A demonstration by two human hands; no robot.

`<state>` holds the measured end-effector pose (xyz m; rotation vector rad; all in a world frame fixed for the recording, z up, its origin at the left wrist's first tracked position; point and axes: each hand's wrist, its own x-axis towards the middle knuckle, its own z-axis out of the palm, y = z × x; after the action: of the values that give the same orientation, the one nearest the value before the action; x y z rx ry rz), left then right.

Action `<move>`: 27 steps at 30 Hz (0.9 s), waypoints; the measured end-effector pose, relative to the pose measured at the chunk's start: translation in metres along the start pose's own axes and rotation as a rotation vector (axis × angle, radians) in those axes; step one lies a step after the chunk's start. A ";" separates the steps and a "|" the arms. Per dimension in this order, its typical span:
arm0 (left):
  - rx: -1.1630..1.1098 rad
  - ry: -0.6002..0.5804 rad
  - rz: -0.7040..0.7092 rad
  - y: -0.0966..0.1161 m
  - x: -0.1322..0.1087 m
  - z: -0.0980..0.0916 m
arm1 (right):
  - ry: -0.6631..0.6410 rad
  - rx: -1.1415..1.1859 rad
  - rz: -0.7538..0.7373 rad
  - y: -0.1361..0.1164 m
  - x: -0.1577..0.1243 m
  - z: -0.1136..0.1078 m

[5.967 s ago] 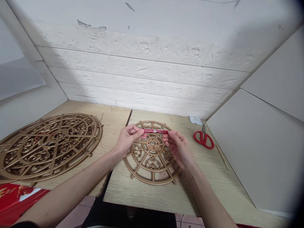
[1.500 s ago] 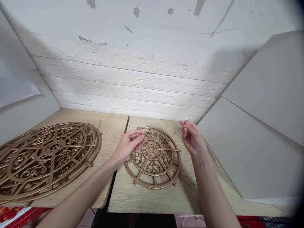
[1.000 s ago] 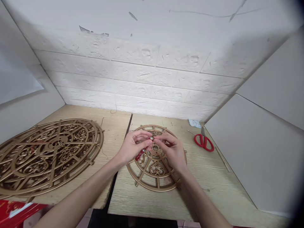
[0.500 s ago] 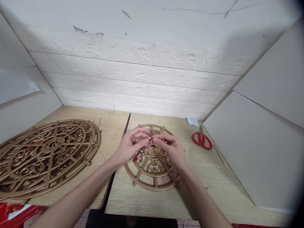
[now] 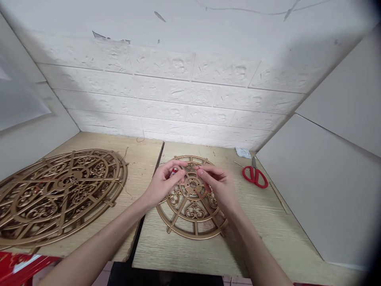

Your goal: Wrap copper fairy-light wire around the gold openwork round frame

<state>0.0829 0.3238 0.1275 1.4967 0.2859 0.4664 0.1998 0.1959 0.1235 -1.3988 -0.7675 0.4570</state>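
My left hand (image 5: 165, 180) is closed round a small red lighter (image 5: 174, 171), of which only the metal-topped end shows between the fingers. To its right, my right hand (image 5: 218, 182) pinches a thin, dark thread end (image 5: 198, 167) between thumb and forefinger. Both hands hover over a round, gold-coloured openwork disc (image 5: 195, 228) with spokes and scroll ornaments, which lies flat on the board. A thin thread seems to run near the disc's centre, but its path is hard to make out.
On the left lies a stack of similar gold discs (image 5: 64, 198) with loose threads on it. Red-handled scissors (image 5: 255, 177) lie to the right, near a blue-white scrap (image 5: 243, 153) and a thin stick (image 5: 279, 197). A white brick-patterned wall (image 5: 178, 91) stands behind.
My hands have moved apart. The lighter, formerly slanting down below my left fingers with its top near my right fingertips, is now tucked up into my left hand.
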 end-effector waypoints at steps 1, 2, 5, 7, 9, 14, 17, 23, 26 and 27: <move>0.036 0.011 0.012 0.000 0.000 0.000 | -0.006 -0.062 -0.037 0.000 0.000 0.000; 0.070 0.020 0.026 -0.001 0.000 -0.001 | -0.010 -0.139 -0.086 0.000 -0.001 0.001; 0.129 0.019 0.068 -0.002 0.001 0.000 | -0.034 -0.352 -0.230 0.001 -0.002 0.004; 0.135 0.010 0.088 -0.004 0.001 0.000 | -0.055 -0.419 -0.275 0.001 -0.003 0.006; 0.130 0.014 0.094 -0.004 0.001 0.001 | -0.063 -0.447 -0.285 0.000 -0.003 0.007; 0.157 0.048 0.109 -0.004 0.003 0.000 | -0.091 -0.445 -0.261 0.001 -0.004 0.006; 0.173 0.062 0.133 -0.005 0.003 0.000 | -0.102 -0.365 -0.211 0.005 -0.003 0.007; 0.223 0.070 0.167 -0.006 0.000 0.002 | -0.108 -0.234 -0.105 0.004 -0.004 0.011; 0.228 0.099 0.180 -0.003 0.000 0.002 | -0.077 -0.219 -0.078 -0.002 -0.005 0.012; 0.224 0.110 0.177 -0.002 0.000 0.002 | -0.065 -0.216 -0.068 -0.004 -0.005 0.011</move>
<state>0.0840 0.3225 0.1256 1.7260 0.3006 0.6773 0.1877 0.1995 0.1263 -1.5586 -0.9362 0.3761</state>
